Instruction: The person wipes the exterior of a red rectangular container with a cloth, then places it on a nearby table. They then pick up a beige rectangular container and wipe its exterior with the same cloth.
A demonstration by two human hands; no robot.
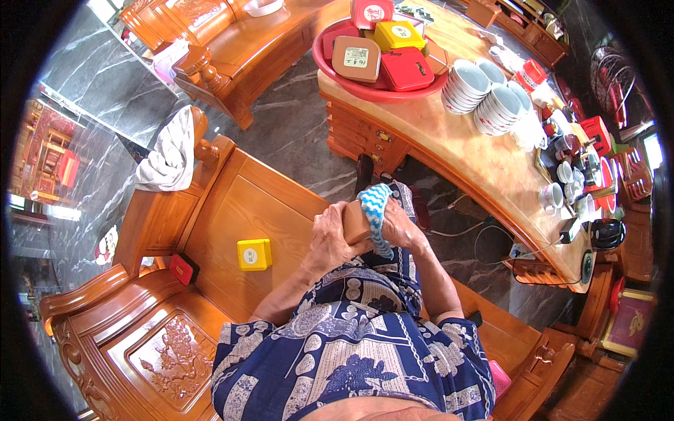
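Observation:
My left hand (333, 237) grips a brown box (356, 222) above my lap, its fingers around the near side. A blue-and-white wavy-striped cloth (375, 208) lies against the box's right side, with my right hand (401, 223) holding it there. The fingers of my right hand are partly hidden by the cloth. On the wooden bench seat to my left sits a small yellow box (254, 255) with a round pale label. Farther left, a red tin (184, 269) leans against the bench's back corner.
A red basin (337, 84) piled with red, yellow and brown boxes stands on the stone-topped table (421, 123). Beside it are stacked bowls (466, 87) and, farther right, cups (551, 197). A white cloth (171, 155) drapes over the bench arm. A cable (476, 231) hangs below the table.

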